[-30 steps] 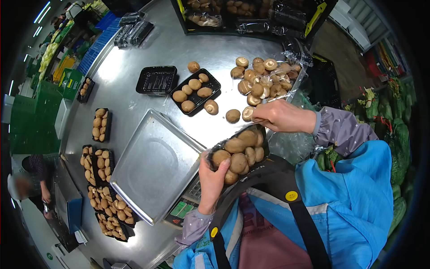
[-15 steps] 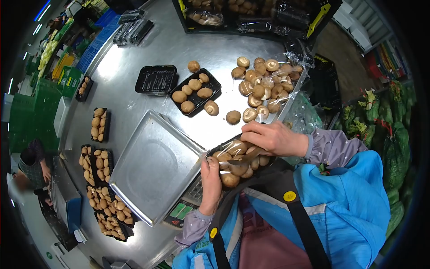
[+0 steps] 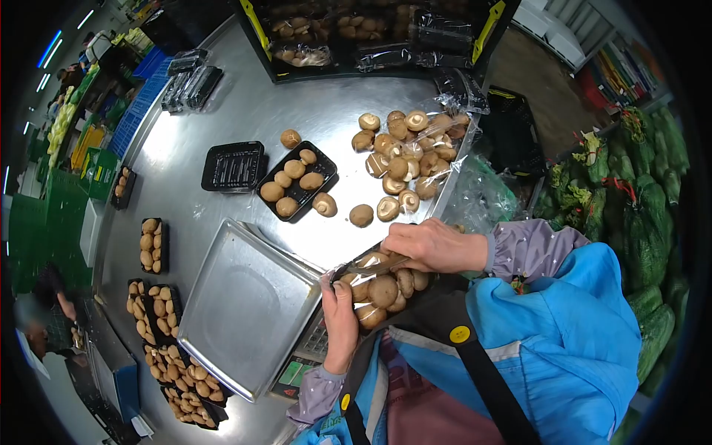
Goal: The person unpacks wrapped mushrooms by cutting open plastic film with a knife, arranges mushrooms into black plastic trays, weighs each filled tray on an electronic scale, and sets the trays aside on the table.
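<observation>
Close to my body, a black tray of brown mushrooms [image 3: 383,291] with clear film over part of it is held between my hands. My left hand [image 3: 341,319] grips its left end, thumb at the film's edge. My right hand [image 3: 434,247] pinches the film along the far side. Just left of the tray is a scale with a metal pan [image 3: 248,311]. Beyond it, a black tray [image 3: 298,182] holds several mushrooms, beside an empty black tray [image 3: 233,167]. Loose mushrooms [image 3: 404,159] are piled at the right, partly under clear film.
Filled mushroom trays [image 3: 182,371] line the table's left side. Wrapped black trays [image 3: 191,89] lie at the far left. A black crate [image 3: 371,73] stands at the far edge. Bagged green vegetables [image 3: 645,222] are at the right. Another person's hand [image 3: 67,306] shows at the far left.
The view has shifted, so the table items appear lower and further left. My right hand has drawn the film towards the tray's far side, and more mushrooms show in front of it.
</observation>
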A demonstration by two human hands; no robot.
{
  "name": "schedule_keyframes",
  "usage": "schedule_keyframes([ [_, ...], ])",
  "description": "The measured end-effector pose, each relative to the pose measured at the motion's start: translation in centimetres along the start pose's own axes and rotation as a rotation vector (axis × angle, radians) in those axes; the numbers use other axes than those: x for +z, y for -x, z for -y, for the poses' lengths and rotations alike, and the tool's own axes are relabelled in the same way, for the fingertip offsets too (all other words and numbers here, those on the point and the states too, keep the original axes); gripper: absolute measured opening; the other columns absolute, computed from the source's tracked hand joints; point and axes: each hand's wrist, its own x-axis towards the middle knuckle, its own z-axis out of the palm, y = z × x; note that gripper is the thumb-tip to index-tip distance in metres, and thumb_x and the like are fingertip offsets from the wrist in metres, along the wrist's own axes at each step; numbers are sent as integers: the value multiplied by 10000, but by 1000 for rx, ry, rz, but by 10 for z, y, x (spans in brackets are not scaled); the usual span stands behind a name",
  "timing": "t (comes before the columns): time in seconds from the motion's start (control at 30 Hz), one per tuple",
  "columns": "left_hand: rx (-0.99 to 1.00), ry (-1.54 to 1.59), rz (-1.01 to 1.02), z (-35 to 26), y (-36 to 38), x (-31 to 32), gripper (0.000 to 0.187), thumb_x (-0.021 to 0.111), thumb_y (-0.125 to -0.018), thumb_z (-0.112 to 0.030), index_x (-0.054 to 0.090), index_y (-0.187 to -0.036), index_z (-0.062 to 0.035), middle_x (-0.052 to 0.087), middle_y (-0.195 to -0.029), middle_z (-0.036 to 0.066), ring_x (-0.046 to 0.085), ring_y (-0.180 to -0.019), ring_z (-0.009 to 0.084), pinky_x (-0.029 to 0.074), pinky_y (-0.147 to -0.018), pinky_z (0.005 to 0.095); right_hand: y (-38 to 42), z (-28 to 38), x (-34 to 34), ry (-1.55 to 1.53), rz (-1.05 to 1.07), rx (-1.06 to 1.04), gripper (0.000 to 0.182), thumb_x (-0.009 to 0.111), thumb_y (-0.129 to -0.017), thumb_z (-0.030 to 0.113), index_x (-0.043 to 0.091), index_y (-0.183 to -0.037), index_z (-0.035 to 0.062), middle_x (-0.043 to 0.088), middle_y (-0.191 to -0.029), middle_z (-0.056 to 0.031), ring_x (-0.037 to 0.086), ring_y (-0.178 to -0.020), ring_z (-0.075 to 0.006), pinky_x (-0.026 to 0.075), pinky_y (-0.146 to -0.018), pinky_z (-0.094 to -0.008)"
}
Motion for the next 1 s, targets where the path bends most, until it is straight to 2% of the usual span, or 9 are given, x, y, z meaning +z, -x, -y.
schedule_keyframes([
  [0.17, -7, -69, -9, -7, 3, 2, 406, 345, -980, -283, 395, -1227, 35, 484, -1129, 146, 455, -1039, 207, 343, -934, 308, 6, 2, 3, -79, -65, -59, 198, 633, -760, 123, 489, -864, 36, 462, -828, -108, 567, -610, -310, 440, -486, -396],
  [0.3, -255, 279, 27, 0, -1, 5, 385, 366, -977, -294, 401, -1225, -1, 485, -1096, 103, 475, -991, 164, 396, -870, 281, 16, 18, 0, 24, 17, -127, 158, 569, -726, 72, 440, -812, 44, 424, -798, -93, 538, -543, -264, 440, -428, -356],
  [0.5, -246, 398, 117, 12, 1, 9, 492, 401, -972, -333, 300, -1321, -1, 470, -1153, 115, 500, -1019, 174, 451, -852, 295, 30, 31, 0, 103, 181, -251, 155, 541, -731, 90, 425, -828, 57, 417, -816, -75, 552, -544, -229, 454, -409, -333],
  [0.57, -276, 435, 114, 12, 1, 12, 407, 423, -957, -350, 408, -1227, -46, 506, -1084, 79, 518, -975, 164, 463, -825, 303, 32, 29, -1, 69, 175, -233, 155, 538, -739, 100, 426, -838, 58, 415, -813, -75, 556, -554, -230, 453, -412, -338],
  [0.6, -283, 438, 166, 11, 0, 9, 505, 412, -969, -331, 274, -1333, -9, 465, -1160, 123, 505, -1035, 182, 457, -865, 299, 31, 31, -3, 34, 183, -208, 157, 536, -744, 103, 425, -845, 57, 413, -814, -76, 557, -560, -230, 452, -415, -338],
  [0.63, -287, 436, 165, 16, 0, 6, 505, 412, -969, -331, 274, -1333, -9, 465, -1160, 123, 505, -1035, 182, 457, -865, 299, 31, 34, -3, -5, 189, -180, 158, 534, -749, 106, 425, -852, 56, 412, -816, -77, 558, -566, -231, 451, -419, -338],
  [0.7, -367, 719, 257, 20, -7, 5, 468, 433, -958, -315, 309, -1297, -18, 463, -1166, 128, 511, -1045, 192, 477, -844, 310, 30, 37, -4, 3, 225, -176, 160, 536, -751, 107, 426, -857, 57, 413, -821, -79, 560, -574, -234, 451, -423, -335],
  [0.83, -297, 483, 137, 3, -6, 11, 380, 461, -937, -294, 423, -1184, -7, 525, -1093, 124, 568, -967, 205, 512, -791, 330, 30, 38, -6, 20, 279, -208, 199, 563, -741, 106, 436, -886, 58, 453, -912, -82, 566, -600, -254, 454, -437, -338],
  [1.0, -378, 649, 55, 30, -15, -3, 377, 442, -947, -306, 474, -1145, 13, 565, -1079, 131, 587, -971, 221, 497, -824, 348, 47, 33, -30, -299, 333, -83, 173, 575, -757, 85, 459, -881, 51, 525, -893, -120, 569, -628, -297, 457, -494, -391],
])
